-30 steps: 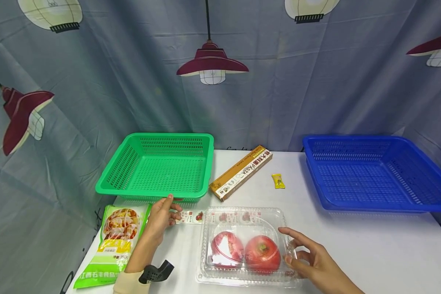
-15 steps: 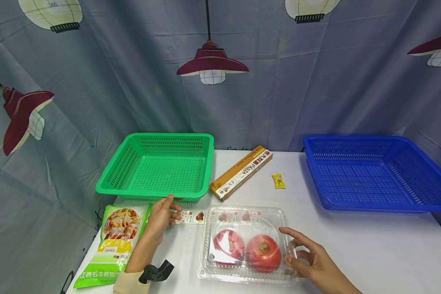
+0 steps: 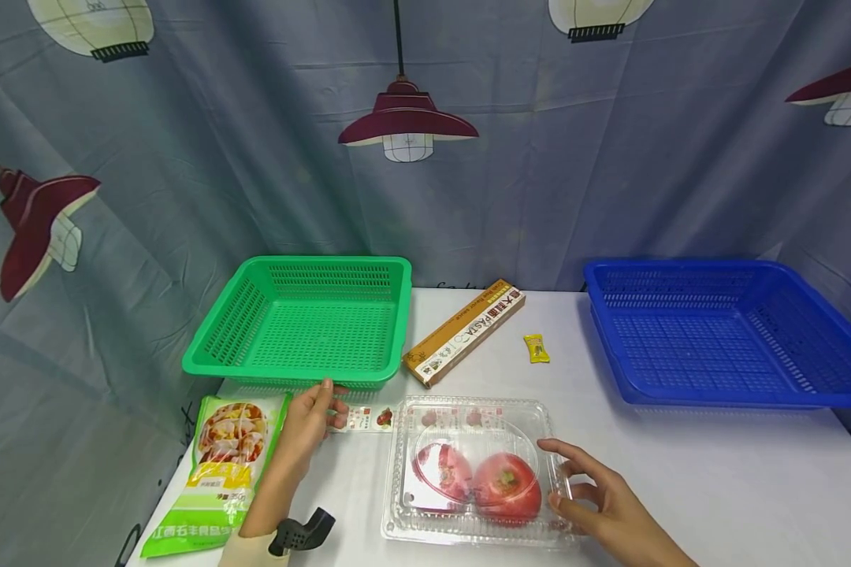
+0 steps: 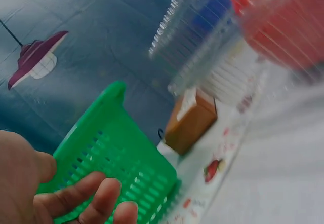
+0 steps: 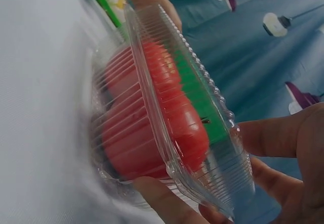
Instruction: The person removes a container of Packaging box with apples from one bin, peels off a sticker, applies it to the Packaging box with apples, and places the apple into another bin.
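A clear plastic clamshell box (image 3: 468,417) with two round red fruits (image 3: 507,487) inside lies at the front middle of the white table. My right hand (image 3: 596,500) holds its right side, thumb low at the near edge and fingers along the far part; the right wrist view shows the fingertips (image 5: 152,193) on the plastic. My left hand (image 3: 310,417) stays by the front rim of the green basket (image 3: 206,362), fingers loosely bent. In the left wrist view its thumb overlaps that rim; whether it touches, I cannot tell. A printed paper strip (image 3: 362,419) runs beside the left hand and under the box.
A green and white food bag (image 3: 206,504) lies left of the left forearm. Behind the box are a pasta carton (image 3: 464,332) and a small yellow packet (image 3: 536,349). A blue basket (image 3: 716,398) stands at the right, and a printed curtain (image 3: 510,213) hangs behind.
The clamshell box has shifted slightly to the right and away from me under my right hand, then stayed put. My left hand stays by the basket rim with little motion.
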The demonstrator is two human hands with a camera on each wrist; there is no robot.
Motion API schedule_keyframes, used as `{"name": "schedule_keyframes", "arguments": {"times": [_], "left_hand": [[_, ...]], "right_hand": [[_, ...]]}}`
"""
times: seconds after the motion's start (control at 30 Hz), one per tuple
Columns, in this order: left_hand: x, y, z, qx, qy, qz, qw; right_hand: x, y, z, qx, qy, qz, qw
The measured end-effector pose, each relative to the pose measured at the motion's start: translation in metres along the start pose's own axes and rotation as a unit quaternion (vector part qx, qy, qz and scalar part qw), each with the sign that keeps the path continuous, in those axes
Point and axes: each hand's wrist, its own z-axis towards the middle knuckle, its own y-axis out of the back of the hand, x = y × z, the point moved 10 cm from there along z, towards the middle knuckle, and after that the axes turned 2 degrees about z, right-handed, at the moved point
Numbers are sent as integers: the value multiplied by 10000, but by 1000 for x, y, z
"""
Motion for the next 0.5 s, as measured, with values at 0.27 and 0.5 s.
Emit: {"name": "schedule_keyframes", "arguments": {"times": [0.27,0.5], "left_hand": [[-7,9,-8,-543,-716,1796,9796],[-3,17,-9,-1142,-741,3028,9433]], "right_hand": [[1,1,0,-54,93,-120,9999],[-2,0,0,70,-12,17,10000]]}}
